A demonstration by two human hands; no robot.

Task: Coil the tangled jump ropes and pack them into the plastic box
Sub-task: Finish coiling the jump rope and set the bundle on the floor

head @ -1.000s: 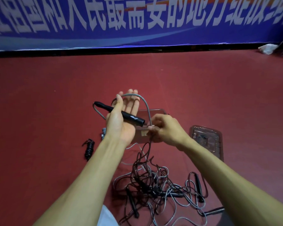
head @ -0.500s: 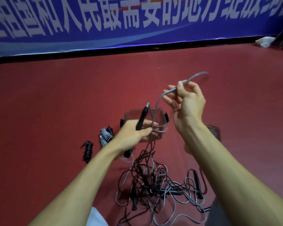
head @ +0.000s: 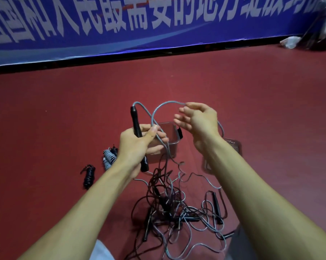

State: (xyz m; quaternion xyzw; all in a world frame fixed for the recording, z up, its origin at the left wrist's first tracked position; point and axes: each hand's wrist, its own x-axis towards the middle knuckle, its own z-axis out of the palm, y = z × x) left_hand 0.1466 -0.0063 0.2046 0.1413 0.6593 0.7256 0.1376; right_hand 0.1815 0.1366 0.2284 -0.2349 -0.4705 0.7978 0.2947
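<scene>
Tangle of grey and black jump ropes (head: pixel 173 209) lies nearest, mostly unsorted. Above it, the left hand (head: pixel 137 145) clamps a black rope handle (head: pixel 136 126). The right hand (head: pixel 197 121) has its fingers spread, with the grey cord (head: pixel 164 106) seemingly draped over them. Beyond stands the clear plastic box (head: pixel 169 147); the finished coils (head: pixel 109 156) at its nine o'clock are not yet packed.

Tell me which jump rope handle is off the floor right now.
The black handle gripped in the left hand; every other handle in view lies in the tangled pile on the red floor.
</scene>
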